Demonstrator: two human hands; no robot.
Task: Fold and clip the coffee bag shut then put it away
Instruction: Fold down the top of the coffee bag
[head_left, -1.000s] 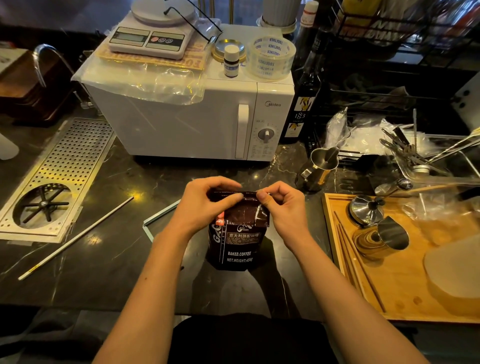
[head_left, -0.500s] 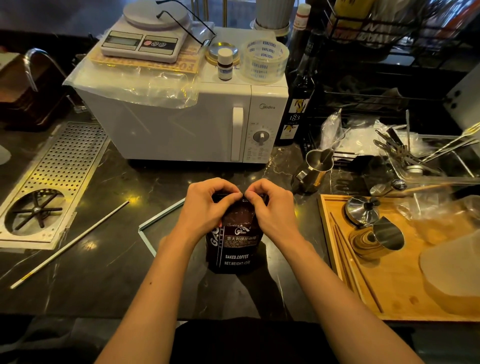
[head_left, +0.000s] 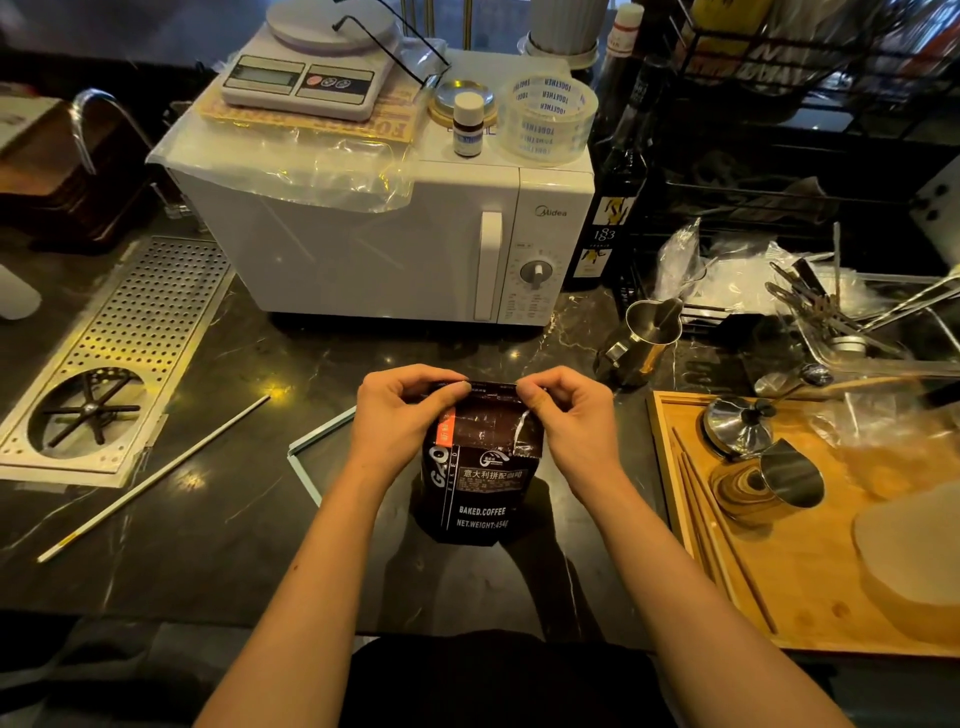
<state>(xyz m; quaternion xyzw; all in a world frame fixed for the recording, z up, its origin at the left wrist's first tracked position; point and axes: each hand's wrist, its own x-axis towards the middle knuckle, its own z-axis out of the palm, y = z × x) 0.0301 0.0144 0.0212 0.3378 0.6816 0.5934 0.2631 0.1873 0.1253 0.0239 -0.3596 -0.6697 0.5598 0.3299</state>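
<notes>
A dark coffee bag (head_left: 480, 483) stands upright on the black marble counter (head_left: 234, 519) right in front of the person, its top edge pinched at the left corner by the left hand (head_left: 402, 415) and at the right corner by the right hand (head_left: 569, 415), thumbs and forefingers pressed together on the foil. Just left of the bag lies a thin pale-blue bar (head_left: 306, 457), and to the right a wooden tray (head_left: 810, 613) holds steel cups. Farther back stands a white microwave (head_left: 395, 249) with a kitchen scale (head_left: 306, 78) on top.
</notes>
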